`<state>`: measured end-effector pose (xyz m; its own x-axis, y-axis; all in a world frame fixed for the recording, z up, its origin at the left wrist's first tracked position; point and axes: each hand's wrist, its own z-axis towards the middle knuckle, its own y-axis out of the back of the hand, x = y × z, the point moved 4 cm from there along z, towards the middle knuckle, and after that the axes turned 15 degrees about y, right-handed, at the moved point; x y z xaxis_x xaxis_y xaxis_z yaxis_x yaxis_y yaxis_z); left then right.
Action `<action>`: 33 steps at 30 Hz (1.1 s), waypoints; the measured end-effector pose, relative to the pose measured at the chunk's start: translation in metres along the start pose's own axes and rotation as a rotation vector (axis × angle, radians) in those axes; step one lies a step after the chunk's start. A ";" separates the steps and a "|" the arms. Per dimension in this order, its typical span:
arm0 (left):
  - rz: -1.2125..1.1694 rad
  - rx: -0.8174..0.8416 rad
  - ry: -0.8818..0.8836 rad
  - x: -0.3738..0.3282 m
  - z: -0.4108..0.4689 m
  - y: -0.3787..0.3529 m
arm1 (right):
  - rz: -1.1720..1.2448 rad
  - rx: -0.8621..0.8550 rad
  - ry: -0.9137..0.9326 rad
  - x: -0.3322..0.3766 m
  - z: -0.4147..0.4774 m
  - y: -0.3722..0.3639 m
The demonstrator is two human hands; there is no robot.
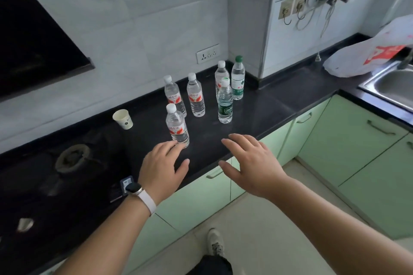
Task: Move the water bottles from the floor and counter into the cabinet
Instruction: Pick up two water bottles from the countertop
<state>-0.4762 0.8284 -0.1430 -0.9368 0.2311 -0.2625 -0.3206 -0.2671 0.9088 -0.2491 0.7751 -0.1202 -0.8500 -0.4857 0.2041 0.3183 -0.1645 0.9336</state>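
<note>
Both hands are out over the front edge of the counter point(268, 105) and neither one holds anything. My left hand point(162, 167) has its fingers loosely spread, with the tips right at the base of the nearest bottle point(177, 126). I can't tell from this angle if they're actually touching it. My right hand point(250, 163) is open too, fingers fanned, hovering over bare counter with nothing under it.

Past that first red-label bottle there are five more standing upright: two other red-label bottles point(196, 98) side by side, a green-label bottle point(225, 105) just to their right, and a back pair point(238, 78) close to the wall corner. The green-label one stands right in front of that pair. No floor bottles in view. The cabinet doors point(201, 194) below the counter are all closed.

What worries me: the left fingertips are down low on that bottle, so a nudge there could tip it back into the two behind it, domino style. Reaching for the green-label one with my right could knock the back pair, they're that tight. And with both hands full I'd have nothing free for a door handle. The paper cup point(123, 119) off to the left is well clear.
</note>
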 end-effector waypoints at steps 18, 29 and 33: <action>-0.613 0.207 0.686 0.079 0.099 -0.136 | 0.527 0.045 -0.590 -0.146 0.105 -0.091; -0.774 0.229 0.759 0.091 0.128 -0.174 | 0.557 -0.009 -0.720 -0.213 0.145 -0.128; -0.779 0.152 0.878 0.083 0.130 -0.181 | 0.600 0.019 -0.673 -0.232 0.157 -0.141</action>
<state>-0.4780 1.0178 -0.2869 -0.2900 -0.4553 -0.8418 -0.8833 -0.2112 0.4185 -0.1630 1.0460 -0.2528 -0.6107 0.1213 0.7825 0.7858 -0.0286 0.6178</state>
